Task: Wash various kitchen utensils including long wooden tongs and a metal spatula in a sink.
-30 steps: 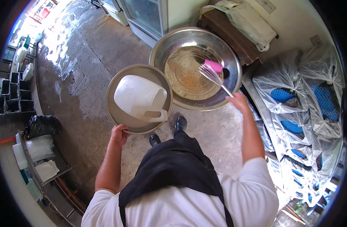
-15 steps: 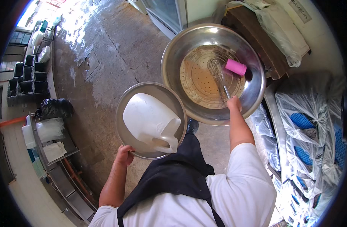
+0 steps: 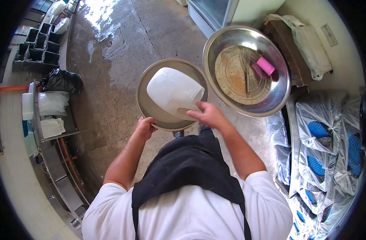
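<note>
My left hand [image 3: 145,128] grips the near-left rim of a round grey metal pan [image 3: 159,116], fingers closed on its edge. In the pan lies a white plastic scoop [image 3: 171,90] that looks like a cut-open jug. My right hand [image 3: 209,115] is at the scoop's handle end, thumb and fingers apart; it partly hides that end. To the right, a large steel bowl [image 3: 286,86] holds a perforated round plate [image 3: 227,82] in its bottom. A wire whisk [image 3: 247,74] and a pink plastic cup [image 3: 265,65] lie in this bowl, away from both hands.
Plastic-wrapped racks with blue patterned items [image 3: 318,129] stand at the right. A brown box [image 3: 285,44] is behind the bowl, near a glass-door fridge [image 3: 213,14]. A metal shelf [image 3: 73,130], a black bag [image 3: 62,81] and black bins [image 3: 39,46] line the left.
My right hand has let go of the whisk and moved left to the scoop. The whisk now rests in the bowl. My left hand still holds the pan, which sits farther from me in view.
</note>
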Motion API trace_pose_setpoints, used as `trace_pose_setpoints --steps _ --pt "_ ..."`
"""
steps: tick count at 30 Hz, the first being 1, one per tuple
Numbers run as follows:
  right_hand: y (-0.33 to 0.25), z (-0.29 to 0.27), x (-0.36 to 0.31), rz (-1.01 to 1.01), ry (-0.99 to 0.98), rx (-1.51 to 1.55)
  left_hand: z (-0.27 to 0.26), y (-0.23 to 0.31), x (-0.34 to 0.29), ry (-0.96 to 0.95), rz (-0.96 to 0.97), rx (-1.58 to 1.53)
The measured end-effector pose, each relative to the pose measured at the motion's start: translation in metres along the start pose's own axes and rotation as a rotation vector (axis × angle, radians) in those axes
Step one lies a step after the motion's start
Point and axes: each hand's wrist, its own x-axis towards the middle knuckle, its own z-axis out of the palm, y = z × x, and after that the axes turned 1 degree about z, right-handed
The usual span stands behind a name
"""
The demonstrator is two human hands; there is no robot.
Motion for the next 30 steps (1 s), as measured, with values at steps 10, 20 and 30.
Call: trace_pose_setpoints --steps 10,20,30 --pt "-0.101 0.094 0.029 -0.19 -0.416 0.053 -0.151 0.006 0.003 0.398 0.535 0.137" --pt "-0.137 0.003 0.088 -0.36 -0.727 1.288 -0.233 0.181 -0.104 0.961 1.409 0.81" --pt "-0.19 -0.038 0.079 -0.86 -0.933 1.401 -0.252 0.222 -0.122 0.931 1.644 0.839"
